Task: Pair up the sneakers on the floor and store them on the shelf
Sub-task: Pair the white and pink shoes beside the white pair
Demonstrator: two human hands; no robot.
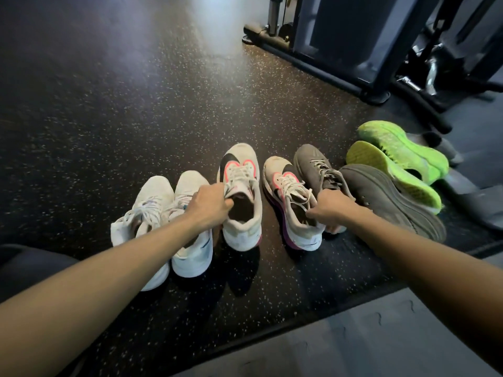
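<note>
On the speckled floor [136, 110], the left hand [208, 204] is gripping the tongue of one pink-trimmed sneaker [242, 197], fingers hooked inside its opening, while the right hand [330, 206] is pinching its mate [292, 205] by the collar. White pair [168, 227] sitting left, grey pair [367, 191] and neon green pair [397, 159] right.

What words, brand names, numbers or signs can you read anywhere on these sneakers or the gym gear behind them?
None: no legible words or numbers anywhere.
Pink-accented sneaker, gripped by the left hand: a dark swoosh-like mark, no letters.
Its mate, gripped by the right hand: the same.
Gym machine: no readable label.
</note>
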